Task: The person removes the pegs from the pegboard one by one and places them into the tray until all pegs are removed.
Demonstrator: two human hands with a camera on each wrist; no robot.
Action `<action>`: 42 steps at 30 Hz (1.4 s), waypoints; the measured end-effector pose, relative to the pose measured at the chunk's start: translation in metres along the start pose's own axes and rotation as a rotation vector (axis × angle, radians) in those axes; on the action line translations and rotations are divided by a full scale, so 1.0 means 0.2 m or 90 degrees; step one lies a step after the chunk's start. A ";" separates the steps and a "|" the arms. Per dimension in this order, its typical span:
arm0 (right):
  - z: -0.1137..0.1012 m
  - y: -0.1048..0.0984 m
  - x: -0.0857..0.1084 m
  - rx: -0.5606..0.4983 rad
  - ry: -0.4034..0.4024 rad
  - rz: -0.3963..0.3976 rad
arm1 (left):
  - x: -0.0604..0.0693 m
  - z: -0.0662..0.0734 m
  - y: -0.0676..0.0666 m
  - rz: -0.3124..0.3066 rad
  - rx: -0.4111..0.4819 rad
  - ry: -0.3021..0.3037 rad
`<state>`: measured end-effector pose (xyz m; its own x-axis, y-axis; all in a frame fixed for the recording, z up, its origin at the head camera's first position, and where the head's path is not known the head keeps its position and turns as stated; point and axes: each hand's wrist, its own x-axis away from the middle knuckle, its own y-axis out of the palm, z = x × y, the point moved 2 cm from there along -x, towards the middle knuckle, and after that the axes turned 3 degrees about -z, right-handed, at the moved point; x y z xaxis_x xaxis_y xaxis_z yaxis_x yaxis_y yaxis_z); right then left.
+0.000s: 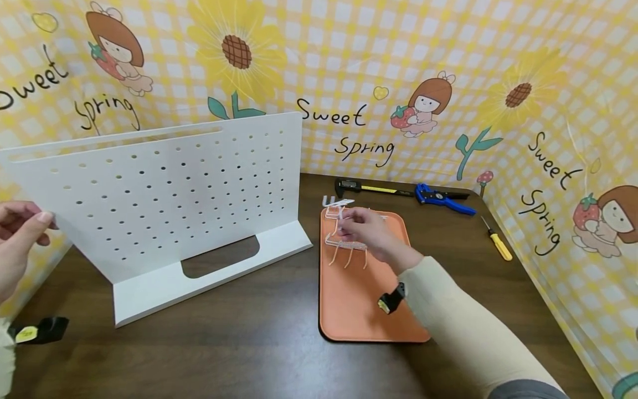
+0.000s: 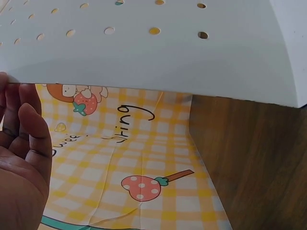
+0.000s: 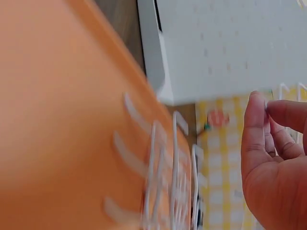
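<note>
A white pegboard (image 1: 199, 188) stands upright on its folded base, left of centre in the head view. My left hand (image 1: 20, 244) pinches its left side edge; in the left wrist view, a fingertip lies on the board at the far left. Over the back of an orange tray (image 1: 369, 299), my right hand (image 1: 366, 230) pinches a white wire hook rack (image 1: 340, 203), with its prongs pointing up. Other white hook racks (image 1: 349, 244) lie on the tray below that hand, partly hidden by it. In the right wrist view they look blurred.
Behind the tray lie a digital caliper (image 1: 369, 187) and blue-handled pliers (image 1: 443, 199). A yellow screwdriver (image 1: 498, 244) is to their right. The brown table (image 1: 239, 343) is enclosed by a yellow checked cloth (image 1: 329, 66) at the back and sides.
</note>
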<state>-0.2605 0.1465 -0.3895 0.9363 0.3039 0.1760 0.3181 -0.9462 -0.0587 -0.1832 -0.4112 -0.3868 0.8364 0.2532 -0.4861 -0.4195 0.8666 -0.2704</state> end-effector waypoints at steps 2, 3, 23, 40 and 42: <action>0.02 -0.09 0.03 0.017 0.009 0.023 | 0.00 0.00 0.00 -0.002 0.001 0.002; 0.03 -0.14 0.04 0.027 0.014 0.035 | 0.00 0.00 0.00 0.000 0.001 0.002; 0.28 -0.41 0.20 0.058 0.146 0.067 | 0.01 0.03 0.02 0.023 0.007 0.013; 0.36 -0.40 0.21 0.007 0.186 0.050 | -0.01 -0.02 0.03 0.036 0.259 0.007; 0.36 -0.40 0.20 0.013 0.189 0.047 | -0.01 -0.02 0.03 0.039 0.271 0.007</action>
<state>-0.2372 0.2435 -0.4487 0.8738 0.1857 0.4494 0.2562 -0.9613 -0.1010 -0.1881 -0.4076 -0.3903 0.8096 0.3070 -0.5003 -0.2829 0.9509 0.1257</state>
